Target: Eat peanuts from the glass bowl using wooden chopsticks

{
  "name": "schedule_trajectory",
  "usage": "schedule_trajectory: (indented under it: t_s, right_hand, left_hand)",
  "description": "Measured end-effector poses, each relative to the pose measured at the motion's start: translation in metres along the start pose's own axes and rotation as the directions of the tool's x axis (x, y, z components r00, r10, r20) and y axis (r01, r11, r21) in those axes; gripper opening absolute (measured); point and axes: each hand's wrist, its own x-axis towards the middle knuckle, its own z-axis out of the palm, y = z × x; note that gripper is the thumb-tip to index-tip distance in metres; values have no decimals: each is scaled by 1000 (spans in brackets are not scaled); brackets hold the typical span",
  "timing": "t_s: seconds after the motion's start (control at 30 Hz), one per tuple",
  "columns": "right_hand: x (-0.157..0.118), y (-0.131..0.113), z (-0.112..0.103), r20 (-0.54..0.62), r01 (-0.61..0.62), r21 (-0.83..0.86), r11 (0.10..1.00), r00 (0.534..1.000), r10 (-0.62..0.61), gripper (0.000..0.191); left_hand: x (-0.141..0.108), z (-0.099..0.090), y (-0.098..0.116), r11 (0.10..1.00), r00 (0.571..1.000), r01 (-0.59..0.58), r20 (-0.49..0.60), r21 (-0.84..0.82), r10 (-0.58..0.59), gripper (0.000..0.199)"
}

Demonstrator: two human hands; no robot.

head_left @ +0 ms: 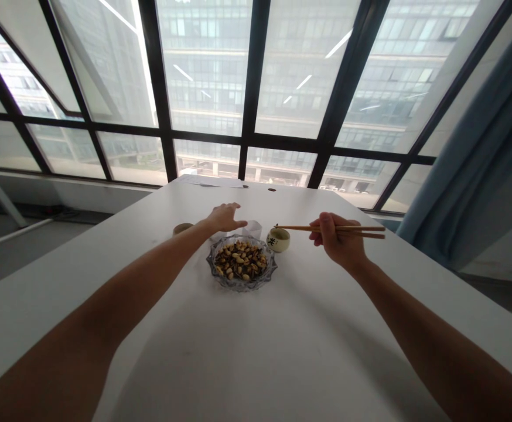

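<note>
My right hand is closed around a pair of wooden chopsticks that point left. Their tips reach over a small cream cup with dark lettering, and a tiny dark piece shows at the tips. My left hand is stretched forward above the table with its fingers apart, holding nothing. Just below it, a glass bowl with a scalloped rim holds a mix of nuts and seeds. A clear plastic cup stands behind the bowl, beside the left fingertips. Another clear container is partly hidden behind my left hand.
A brownish cup stands left of my left forearm, partly covered by it. White paper and a small dark red disc lie at the far edge of the white table. A blue curtain hangs at the right.
</note>
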Motion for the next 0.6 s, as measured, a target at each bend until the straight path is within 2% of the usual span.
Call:
schedule_trajectory:
  t_s: [0.1,0.17,0.23,0.3,0.37,0.5,0.6]
  right_hand:
    - [3,7,-6,21,-11,-43,999,1000,12,56]
    - [5,10,-10,35,-16,-61,998,999,19,57]
    - [7,11,-14,56,-6,-75,997,998,11,58]
    - [8,11,-16,94,12,-92,996,996,-3,58]
    - [8,12,-17,139,26,-106,994,990,-11,58]
    - [9,13,-18,218,26,-96,995,976,-4,60]
    - [9,13,-18,234,24,-97,995,972,-1,62]
  left_hand:
    - [11,14,47,984,982,-179,58,0,179,86]
    - [19,26,73,969,957,-245,162,16,239,95]
    - [28,37,90,963,933,-264,264,48,243,97]
    - [34,44,100,962,911,-263,346,73,223,93]
    - [36,45,104,961,901,-264,377,77,217,88]
    - [30,38,108,941,900,-332,321,63,296,88]
    - [22,34,110,913,885,-403,282,68,370,82]
